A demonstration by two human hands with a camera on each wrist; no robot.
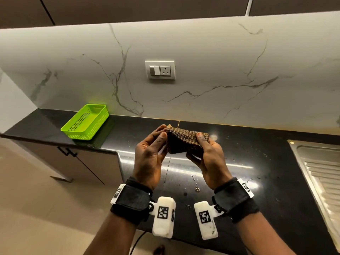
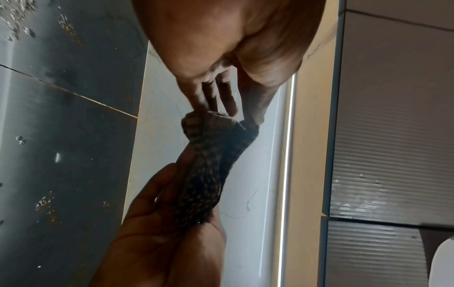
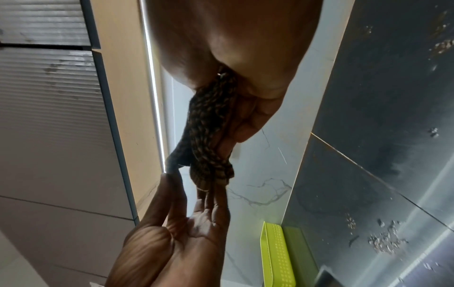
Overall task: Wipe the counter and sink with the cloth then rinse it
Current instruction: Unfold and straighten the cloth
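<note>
A brown checked cloth (image 1: 184,142) hangs folded between my two hands, above the black counter (image 1: 248,162). My left hand (image 1: 161,134) pinches its left edge between thumb and fingertips. My right hand (image 1: 199,142) grips the right end, thumb on top and fingers curled beneath. The left wrist view shows the cloth (image 2: 209,170) stretched from my left fingertips (image 2: 209,104) down to my right hand (image 2: 172,223). In the right wrist view the cloth (image 3: 209,132) runs from my right palm to my left hand (image 3: 196,194). The steel sink's drainboard (image 1: 323,173) lies at the far right.
A bright green plastic basket (image 1: 85,121) stands on the counter's left end, also seen as the basket (image 3: 275,256) in the right wrist view. Water drops and crumbs (image 1: 196,188) dot the counter below my hands. A wall socket (image 1: 159,70) sits on the marble backsplash.
</note>
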